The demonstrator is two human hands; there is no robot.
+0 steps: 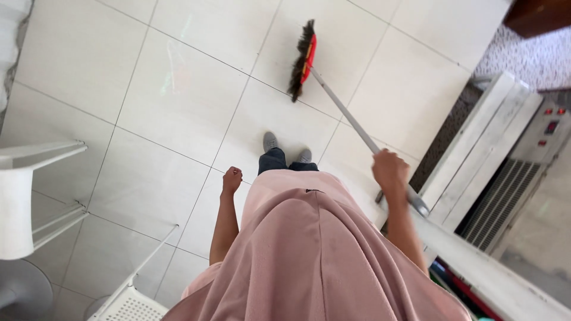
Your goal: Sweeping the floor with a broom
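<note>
My right hand (391, 170) grips the grey handle (348, 113) of a broom. Its red head with dark bristles (302, 59) rests on the white tiled floor (172, 101) ahead of my grey shoes (270, 141). My left hand (231, 180) hangs at my side as a loose fist with nothing in it. A pink garment covers my body in the lower middle of the head view.
A white plastic chair (24, 202) stands at the left, and another white chair edge (131, 300) sits at the bottom left. A white floor-standing appliance with vents and red lights (505, 160) lies to the right, beside a white ledge (476, 261).
</note>
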